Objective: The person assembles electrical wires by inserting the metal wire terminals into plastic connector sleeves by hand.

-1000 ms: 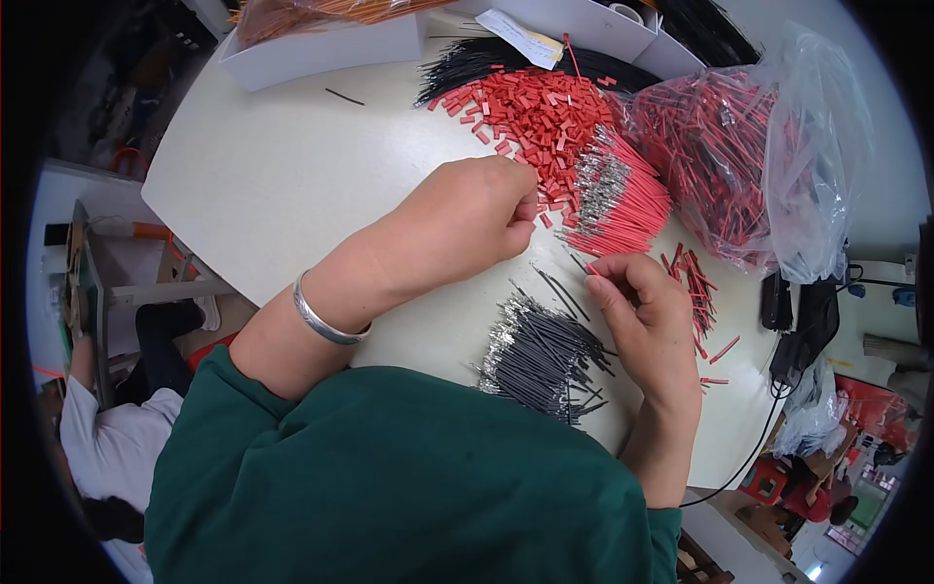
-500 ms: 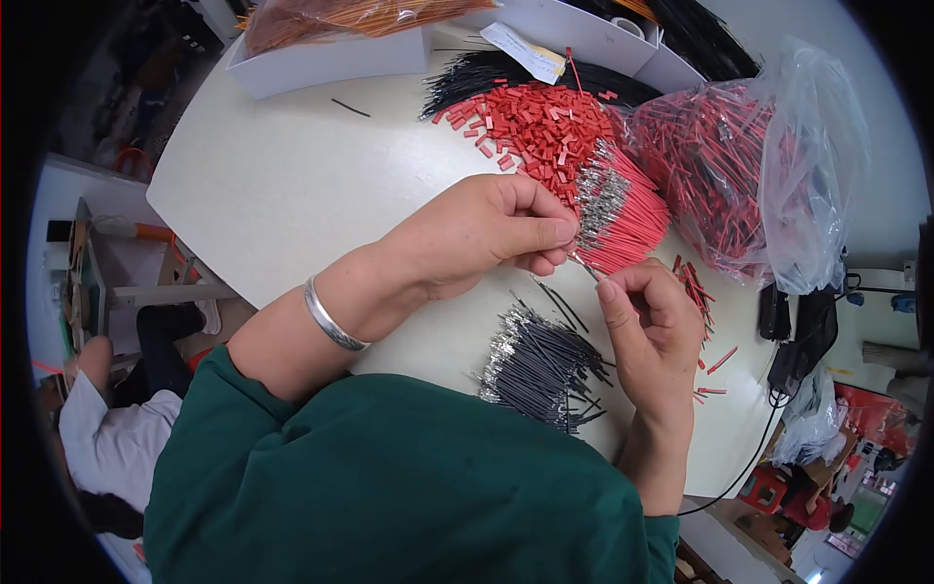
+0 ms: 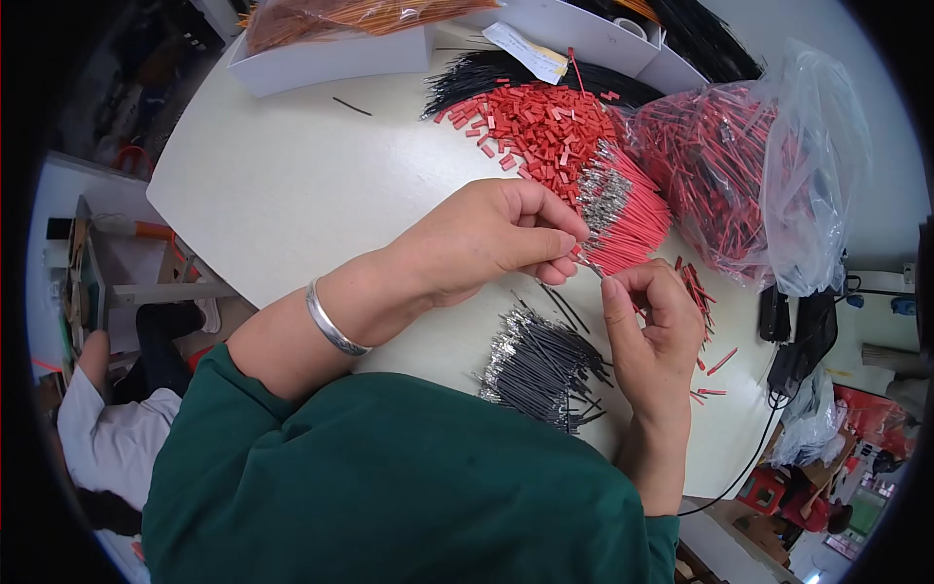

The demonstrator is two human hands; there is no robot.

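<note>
My left hand [image 3: 511, 234], with a silver bracelet on its wrist, pinches a small red connector housing [image 3: 576, 251], mostly covered by the fingertips. Just to its lower right, my right hand [image 3: 657, 326] grips a short dark wire [image 3: 595, 268] between thumb and index finger. The wire's front end meets the housing; how far it sits inside is too small to tell. Behind the hands lies a heap of red housings [image 3: 545, 127], beside a bundle of red wires [image 3: 632, 224] with metal terminals. Black wires [image 3: 545, 365] with metal terminals lie below the hands.
A clear plastic bag [image 3: 710, 175] of red and black wired pieces stands at the right. White boxes [image 3: 336, 68] line the table's back, near a paper label [image 3: 525, 51]. A single black wire [image 3: 352, 106] lies on the table [image 3: 263, 175]. Another person [image 3: 122, 428] sits at the left.
My left fingertips have shifted slightly, and the red housing now shows between them at the wire's end. My right hand has hardly moved.
</note>
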